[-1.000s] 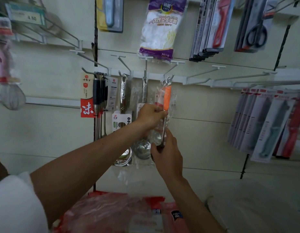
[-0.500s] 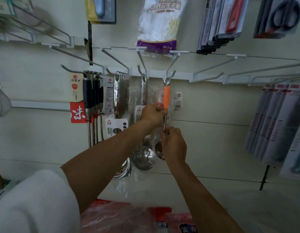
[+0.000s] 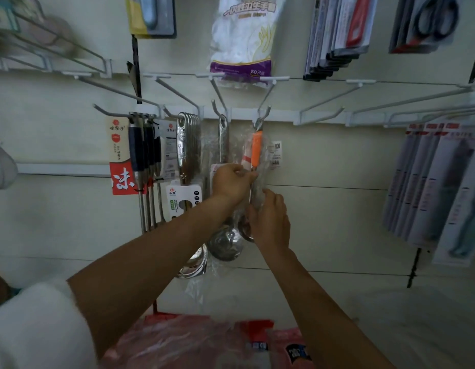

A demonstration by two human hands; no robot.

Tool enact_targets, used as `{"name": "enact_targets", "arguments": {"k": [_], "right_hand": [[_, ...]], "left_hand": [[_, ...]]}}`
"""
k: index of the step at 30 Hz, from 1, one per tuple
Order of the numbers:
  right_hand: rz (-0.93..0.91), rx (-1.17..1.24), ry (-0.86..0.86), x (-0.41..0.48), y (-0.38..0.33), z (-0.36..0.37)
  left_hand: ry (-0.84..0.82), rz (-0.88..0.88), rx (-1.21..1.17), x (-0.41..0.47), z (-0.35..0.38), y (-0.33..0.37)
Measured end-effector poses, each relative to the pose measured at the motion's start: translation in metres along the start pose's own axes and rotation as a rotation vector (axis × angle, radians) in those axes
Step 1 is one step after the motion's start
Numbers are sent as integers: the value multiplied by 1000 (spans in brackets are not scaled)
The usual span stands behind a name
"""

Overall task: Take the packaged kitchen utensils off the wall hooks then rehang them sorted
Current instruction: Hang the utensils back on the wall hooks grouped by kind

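As left hand (image 3: 231,182) pinches, utensil (image 3: 256,149) hangs above.

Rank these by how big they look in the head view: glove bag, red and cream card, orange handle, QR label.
1. glove bag
2. red and cream card, partly hidden
3. orange handle and QR label: too alike to rank

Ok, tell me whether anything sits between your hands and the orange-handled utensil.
Nothing visible does. The left grip pinches the orange-handled utensil just below its handle, and the right grip holds its wrapped shaft lower down. The ladle hangs close on the left, not in between.
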State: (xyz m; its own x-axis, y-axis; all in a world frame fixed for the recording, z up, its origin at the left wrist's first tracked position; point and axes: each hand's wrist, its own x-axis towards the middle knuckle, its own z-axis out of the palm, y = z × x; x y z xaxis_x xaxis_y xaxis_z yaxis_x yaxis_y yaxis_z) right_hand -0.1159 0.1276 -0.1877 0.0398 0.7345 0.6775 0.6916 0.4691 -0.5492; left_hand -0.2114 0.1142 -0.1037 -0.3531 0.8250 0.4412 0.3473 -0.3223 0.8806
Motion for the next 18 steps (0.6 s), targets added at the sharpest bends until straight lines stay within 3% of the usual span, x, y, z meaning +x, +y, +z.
{"name": "enact_targets", "arguments": {"k": [4,9,14,18], "right_hand": [[-121,-1,135,-20,-18,-11],[-237,83,117,-61,-90,4],[-424,163,-33,-127,-204,49],[-534,258,-97,-182,-312,85]], "left_hand": [[0,171,87,-42,-46,1],[16,318,375,-93,-155,-11],[169,322,901,-144,-329,-33],[284,242,1132,-191,-470,-39]]}}
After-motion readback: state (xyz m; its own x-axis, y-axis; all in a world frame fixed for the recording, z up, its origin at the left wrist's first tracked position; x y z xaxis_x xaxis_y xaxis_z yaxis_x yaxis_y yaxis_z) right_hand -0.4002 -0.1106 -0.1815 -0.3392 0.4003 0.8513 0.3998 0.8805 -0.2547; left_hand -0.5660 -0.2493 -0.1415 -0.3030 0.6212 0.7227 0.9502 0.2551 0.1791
